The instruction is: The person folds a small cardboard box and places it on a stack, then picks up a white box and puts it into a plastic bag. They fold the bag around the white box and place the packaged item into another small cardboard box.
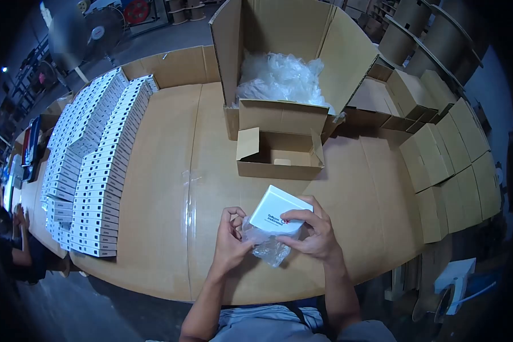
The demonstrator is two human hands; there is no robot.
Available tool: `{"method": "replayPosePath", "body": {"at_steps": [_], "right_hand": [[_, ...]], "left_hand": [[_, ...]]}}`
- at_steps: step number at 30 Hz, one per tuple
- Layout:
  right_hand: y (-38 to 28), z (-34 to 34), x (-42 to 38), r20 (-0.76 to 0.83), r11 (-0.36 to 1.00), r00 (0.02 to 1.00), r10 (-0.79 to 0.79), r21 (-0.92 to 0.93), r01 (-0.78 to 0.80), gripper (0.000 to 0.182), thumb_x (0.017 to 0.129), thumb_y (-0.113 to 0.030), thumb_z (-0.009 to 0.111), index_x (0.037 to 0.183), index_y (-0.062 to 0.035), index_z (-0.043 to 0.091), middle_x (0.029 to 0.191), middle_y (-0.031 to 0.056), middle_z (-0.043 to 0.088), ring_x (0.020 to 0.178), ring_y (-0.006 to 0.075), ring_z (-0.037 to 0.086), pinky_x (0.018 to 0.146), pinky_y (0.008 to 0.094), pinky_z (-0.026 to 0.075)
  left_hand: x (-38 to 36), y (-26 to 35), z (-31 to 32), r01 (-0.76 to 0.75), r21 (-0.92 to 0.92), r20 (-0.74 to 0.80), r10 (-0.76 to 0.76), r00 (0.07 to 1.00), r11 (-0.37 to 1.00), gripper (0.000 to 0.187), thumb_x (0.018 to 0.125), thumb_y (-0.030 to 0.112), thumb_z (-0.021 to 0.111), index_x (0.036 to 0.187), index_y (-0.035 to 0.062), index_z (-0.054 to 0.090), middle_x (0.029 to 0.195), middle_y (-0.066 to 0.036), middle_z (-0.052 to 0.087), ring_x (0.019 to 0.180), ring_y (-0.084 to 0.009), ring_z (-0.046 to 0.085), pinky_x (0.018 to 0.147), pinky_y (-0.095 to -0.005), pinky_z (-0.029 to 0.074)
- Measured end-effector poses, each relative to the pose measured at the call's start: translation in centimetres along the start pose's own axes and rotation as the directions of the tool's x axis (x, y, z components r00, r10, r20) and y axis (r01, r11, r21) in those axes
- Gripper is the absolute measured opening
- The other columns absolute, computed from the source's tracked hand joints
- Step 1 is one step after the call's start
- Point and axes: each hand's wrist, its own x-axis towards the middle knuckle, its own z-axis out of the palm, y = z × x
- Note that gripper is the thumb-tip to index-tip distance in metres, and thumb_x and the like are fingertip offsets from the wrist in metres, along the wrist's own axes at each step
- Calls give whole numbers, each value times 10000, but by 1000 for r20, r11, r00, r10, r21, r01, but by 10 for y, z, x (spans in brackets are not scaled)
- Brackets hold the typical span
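Observation:
Just above the near part of the table, a small white box (278,212) with printed lettering is held tilted between my two hands. Its lower end sits in a clear plastic bag (272,251), which hangs crumpled beneath it. My left hand (233,238) has its fingers curled and pinches the bag at the box's lower left. On the other side, my right hand (316,231) grips the box, with fingers over its right edge and the thumb at its lower side. Beyond them stands an open brown carton (279,170) with its flaps up.
A large open carton (225,57) full of clear plastic bags (282,77) stands at the back. Stacked white boxes (100,188) line the left. Brown cartons (447,171) are piled at right. Another person's hands (21,219) show at far left.

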Motion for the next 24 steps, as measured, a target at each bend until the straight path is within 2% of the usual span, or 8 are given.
{"method": "replayPosePath", "body": {"at_steps": [8,9,15,18,19,22,23,24], "right_hand": [[20,4,-10,-52,951,986,162,276,-141,357,754,33,849,1076,-50,719,1032,88,607,957,198,658,807,299,546],[18,7,-8,-82,953,985,152,276,-124,296,801,50,809,1071,-20,711,974,60,585,862,144,622,711,260,510],[20,7,-8,14,941,967,254,226,-251,185,886,33,735,1060,-28,717,956,55,584,765,106,547,593,237,398],[7,9,-1,105,902,919,380,177,-394,90,926,49,680,1004,11,703,952,60,551,843,122,558,737,229,459],[18,11,-5,192,917,934,300,211,-338,229,935,54,673,1159,11,661,1072,87,570,962,139,591,809,236,481],[15,26,-9,104,765,927,361,535,-358,475,924,53,689,1368,-14,534,1205,107,588,1066,167,613,869,266,517],[12,22,-8,122,629,916,382,692,-354,637,930,74,667,1477,-16,354,1367,148,513,1170,180,592,957,290,521],[14,20,-12,110,622,918,380,705,-342,645,928,81,662,1480,-19,342,1384,159,499,1176,185,591,959,301,526]], "left_hand": [[4,-20,0,-57,-206,-31,52,998,977,686,773,-55,850,1222,98,354,1202,-170,635,1032,-190,687,813,-272,607],[5,-19,-2,-68,-202,5,71,997,977,676,787,-76,828,1233,100,353,1224,-189,628,1109,-224,674,899,-317,602],[1,-5,2,23,-377,15,-19,1000,926,609,833,-119,766,1232,86,353,1244,-231,621,1165,-258,656,943,-344,590],[0,-7,2,25,-410,-28,-40,999,912,524,871,-127,713,1214,76,374,1260,-214,608,1135,-231,657,920,-314,588],[-1,-10,2,24,-404,-48,-47,998,914,488,886,-128,693,1206,72,384,1270,-209,600,1119,-222,660,909,-305,590],[1,-19,5,-96,-514,-168,10,986,852,411,915,-119,648,1189,72,408,1280,-179,584,1072,-189,656,888,-287,588],[0,-20,6,-129,-547,-182,33,983,827,383,938,-69,663,1183,87,413,1255,-145,581,1054,-177,648,879,-284,588],[0,-21,7,-149,-574,-205,35,978,805,378,944,-51,669,1182,92,412,1248,-138,583,1055,-179,649,876,-286,590]]}}
